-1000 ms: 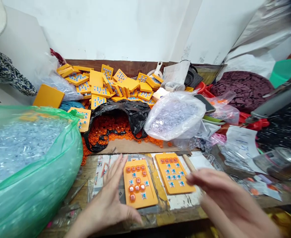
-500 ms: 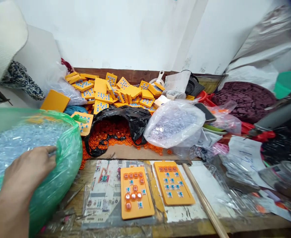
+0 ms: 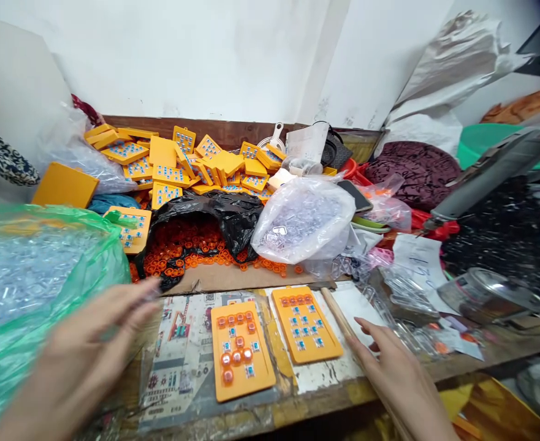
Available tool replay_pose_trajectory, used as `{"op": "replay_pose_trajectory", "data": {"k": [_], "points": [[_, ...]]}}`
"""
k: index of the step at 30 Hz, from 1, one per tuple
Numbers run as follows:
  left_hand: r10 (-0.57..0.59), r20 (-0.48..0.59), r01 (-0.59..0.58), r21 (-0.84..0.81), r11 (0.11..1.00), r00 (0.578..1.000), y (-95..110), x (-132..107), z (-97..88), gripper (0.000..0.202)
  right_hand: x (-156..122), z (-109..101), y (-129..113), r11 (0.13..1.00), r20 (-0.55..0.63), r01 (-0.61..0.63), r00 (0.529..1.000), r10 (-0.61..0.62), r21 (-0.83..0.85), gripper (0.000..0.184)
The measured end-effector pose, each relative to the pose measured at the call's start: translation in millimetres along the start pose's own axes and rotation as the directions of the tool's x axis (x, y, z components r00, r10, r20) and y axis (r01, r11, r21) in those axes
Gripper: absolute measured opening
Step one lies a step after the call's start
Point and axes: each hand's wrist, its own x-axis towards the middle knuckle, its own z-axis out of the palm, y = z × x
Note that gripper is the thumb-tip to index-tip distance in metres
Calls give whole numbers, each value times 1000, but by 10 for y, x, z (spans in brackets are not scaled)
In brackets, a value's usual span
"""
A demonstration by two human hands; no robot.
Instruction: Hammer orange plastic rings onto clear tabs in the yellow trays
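Two orange plastic boards lie flat near the table's front edge: the left board (image 3: pixel 241 350) carries several orange caps and blue-and-white inserts, the right board (image 3: pixel 305 323) has a row of caps on top. My left hand (image 3: pixel 86 355) is blurred by motion, fingers stretched out, beside the green bag (image 3: pixel 44 282) of clear plastic bits and left of the left board. My right hand (image 3: pixel 396 373) rests open at the table's front, fingers pointing toward the right board and touching a wooden stick (image 3: pixel 338 315).
A black bag (image 3: pixel 233 217) spills orange rings (image 3: pixel 191 242) behind the boards. Next to it sits a clear bag (image 3: pixel 304 220) of transparent parts. A heap of orange boards (image 3: pixel 182 162) fills the back. Papers, a metal lid (image 3: pixel 490 294) and cloth crowd the right.
My left hand has come out of the green bag toward the boards. My right hand, out of view half a second ago, is back at the front right by the stick.
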Motion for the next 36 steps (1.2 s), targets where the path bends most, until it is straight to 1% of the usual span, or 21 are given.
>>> {"op": "replay_pose_trajectory", "data": {"k": [1, 2, 3, 5, 7, 10, 12, 13, 15, 16, 17, 18, 19, 21, 22, 24, 25, 27, 29, 33, 36], "points": [[29, 132, -21, -64, 998, 991, 153, -89, 143, 39, 21, 51, 1, 1000, 23, -13, 1000, 13, 8, 40], [32, 291, 1, -113, 994, 956, 251, -173, 291, 37, 42, 97, -8, 1000, 36, -20, 999, 19, 19, 41], [22, 365, 33, -144, 989, 931, 294, -248, 435, 37, 66, 137, -21, 999, 48, -30, 998, 28, 33, 43], [-29, 487, 118, -152, 981, 873, 247, -365, 680, 37, 123, 185, -36, 995, 74, -58, 996, 52, 75, 47], [-91, 527, 177, -116, 977, 845, 125, -437, 831, 38, 175, 180, -30, 986, 90, -104, 992, 93, 131, 54], [-157, 524, 220, -60, 974, 837, 16, -468, 892, 39, 166, 68, -58, 958, 118, -182, 980, 159, 222, 62], [-195, 495, 233, -16, 972, 847, 17, -460, 875, 36, 62, -46, -175, 915, 173, -236, 967, 188, 327, 62], [-220, 470, 236, 24, 971, 855, 24, -458, 864, 35, -20, -101, -272, 869, 213, -273, 956, 199, 412, 62], [-254, 388, 224, 121, 967, 886, 21, -475, 856, 36, -220, -183, -518, 696, 307, -363, 928, 212, 619, 60], [-235, 342, 196, 145, 970, 910, 3, -495, 861, 35, -326, -203, -647, 609, 345, -396, 916, 207, 687, 56], [-180, 301, 144, 137, 980, 936, -28, -521, 872, 34, -427, -206, -765, 549, 373, -415, 908, 193, 726, 52], [-93, 258, 70, 99, 993, 962, -68, -550, 888, 32, -519, -191, -862, 519, 390, -426, 902, 183, 741, 49], [10, 211, -20, 44, 999, 977, -115, -579, 907, 30, -598, -160, -932, 520, 403, -426, 900, 165, 740, 46], [203, 146, -194, -70, 978, 968, -201, -619, 949, 25, -713, -61, -980, 597, 382, -362, 919, 100, 715, 42], [263, 132, -249, -112, 962, 956, -230, -629, 967, 25, -752, -1, -967, 663, 352, -287, 935, 37, 692, 40], [306, 111, -286, -165, 944, 946, -238, -625, 994, 24, -805, 114, -905, 779, 266, -71, 956, -126, 623, 37], [296, 95, -275, -185, 943, 950, -215, -616, 1003, 22, -825, 162, -873, 807, 222, 51, 949, -223, 589, 35], [234, 51, -217, -222, 951, 971, -125, -590, 1016, 19, -857, 229, -840, 803, 147, 253, 911, -386, 540, 38], [160, 53, -139, -278, 950, 986, -6, -560, 1037, 20, -878, 250, -859, 770, 84, 378, 871, -484, 514, 44], [82, 157, -14, -395, 918, 984, 171, -506, 1140, 29, -873, 193, -969, 741, 12, 465, 843, -537, 484, 53], [89, 203, 6, -425, 905, 975, 207, -492, 1231, 34, -864, 155, -1023, 723, -4, 498, 825, -565, 479, 56]]}}
